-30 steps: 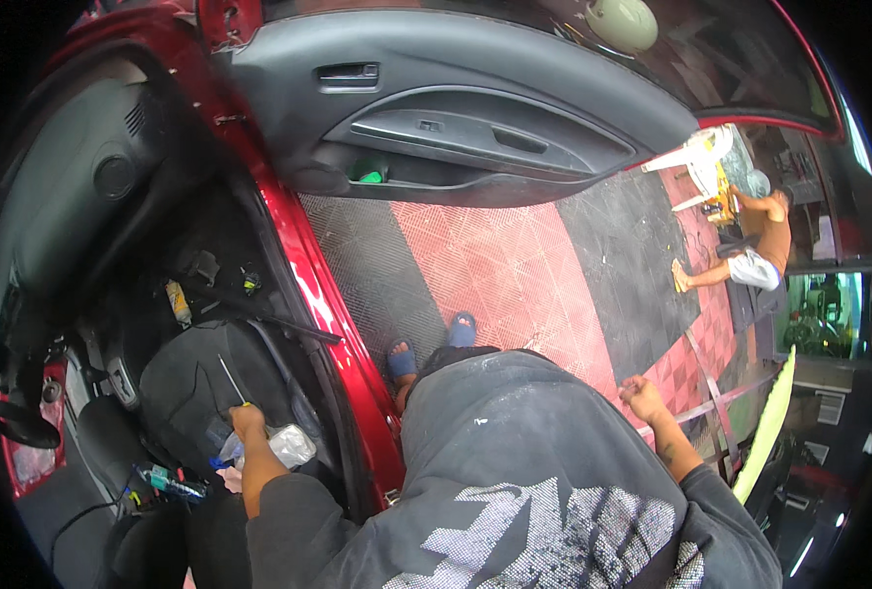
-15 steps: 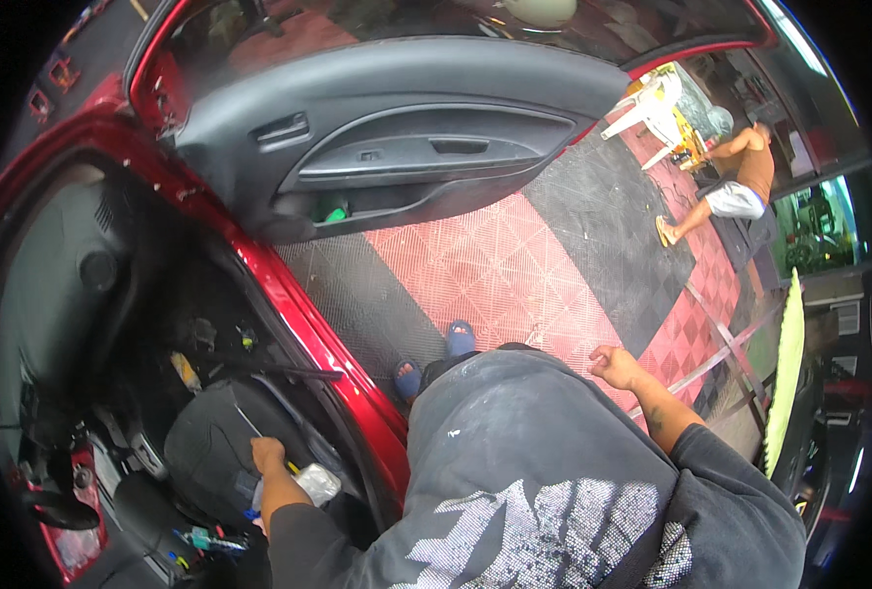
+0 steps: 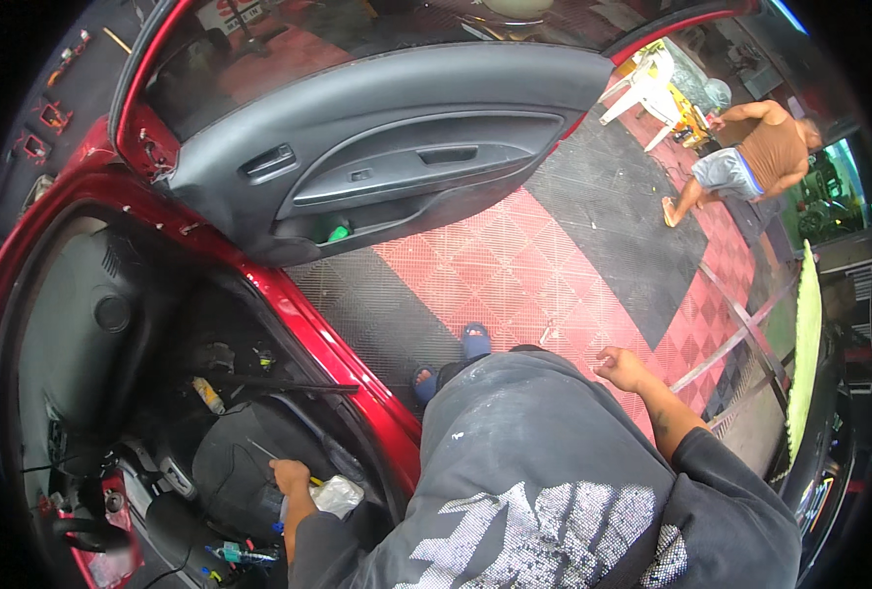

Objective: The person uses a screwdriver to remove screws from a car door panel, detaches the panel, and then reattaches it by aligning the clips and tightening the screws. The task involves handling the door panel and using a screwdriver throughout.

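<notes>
My left hand (image 3: 293, 477) is inside the red car, closed around a thin, screwdriver-like tool (image 3: 259, 449) whose pale shaft points away over the dark seat (image 3: 222, 442). A bit of yellow shows behind the fist. Beside that wrist lies a clear plastic-wrapped bundle (image 3: 338, 497). My right hand (image 3: 625, 369) hangs over the red floor tiles outside the car, its fingers curled in with nothing visible in them.
The car door (image 3: 397, 147) stands wide open, a green item (image 3: 338, 234) in its pocket. The red door sill (image 3: 343, 363) runs between seat and floor. Another person (image 3: 750, 162) stands by a white plastic chair (image 3: 647, 98). A yellow-green edged panel (image 3: 804, 344) is at right.
My view has shifted, so the car interior shows farther right. My left hand still grips the thin tool. The other person has straightened up from a bend.
</notes>
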`<state>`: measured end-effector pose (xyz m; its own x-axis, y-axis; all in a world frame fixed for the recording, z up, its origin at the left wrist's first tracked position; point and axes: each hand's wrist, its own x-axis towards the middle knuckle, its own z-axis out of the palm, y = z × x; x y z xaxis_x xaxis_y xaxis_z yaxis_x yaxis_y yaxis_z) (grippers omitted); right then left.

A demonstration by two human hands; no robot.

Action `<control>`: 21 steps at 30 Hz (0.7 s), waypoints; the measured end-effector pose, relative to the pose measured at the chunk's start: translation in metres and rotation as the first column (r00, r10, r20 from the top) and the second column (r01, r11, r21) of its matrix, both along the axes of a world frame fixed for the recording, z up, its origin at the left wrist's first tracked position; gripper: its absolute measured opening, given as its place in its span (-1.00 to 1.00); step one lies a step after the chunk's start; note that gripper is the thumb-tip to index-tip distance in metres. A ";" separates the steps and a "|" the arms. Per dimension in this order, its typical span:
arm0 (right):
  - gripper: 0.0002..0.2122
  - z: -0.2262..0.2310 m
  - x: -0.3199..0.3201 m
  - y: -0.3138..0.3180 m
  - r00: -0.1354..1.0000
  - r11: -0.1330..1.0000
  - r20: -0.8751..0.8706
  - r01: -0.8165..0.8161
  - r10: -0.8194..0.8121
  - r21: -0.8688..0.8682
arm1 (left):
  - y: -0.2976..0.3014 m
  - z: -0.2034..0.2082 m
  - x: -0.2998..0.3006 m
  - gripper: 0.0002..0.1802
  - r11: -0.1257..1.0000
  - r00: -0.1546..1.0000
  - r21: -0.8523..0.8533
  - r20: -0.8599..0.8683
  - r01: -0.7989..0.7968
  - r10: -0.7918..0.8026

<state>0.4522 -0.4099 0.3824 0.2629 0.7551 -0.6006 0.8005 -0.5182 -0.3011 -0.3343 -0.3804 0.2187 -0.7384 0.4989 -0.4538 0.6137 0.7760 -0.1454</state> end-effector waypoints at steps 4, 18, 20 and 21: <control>-0.64 -0.019 -0.001 0.009 0.995 0.992 -0.092 0.057 -0.046 0.116 | -0.011 0.052 0.035 -0.61 0.959 0.967 0.131 0.013 0.249 -0.253; -0.37 0.095 -0.157 0.153 0.798 0.716 -0.237 -0.311 0.554 0.625 | 0.141 0.189 0.379 -0.87 0.693 0.124 0.707 0.707 -0.138 -0.696; -0.31 0.091 -0.142 0.160 0.805 0.748 -0.261 -0.304 0.533 0.591 | 0.159 0.206 0.431 -0.86 0.786 -0.147 0.547 0.786 -0.288 -0.601; -0.32 0.089 -0.128 0.159 0.828 0.845 -0.363 -0.224 0.428 0.486 | 0.171 0.215 0.453 -0.83 0.807 -0.217 0.526 0.784 -0.268 -0.582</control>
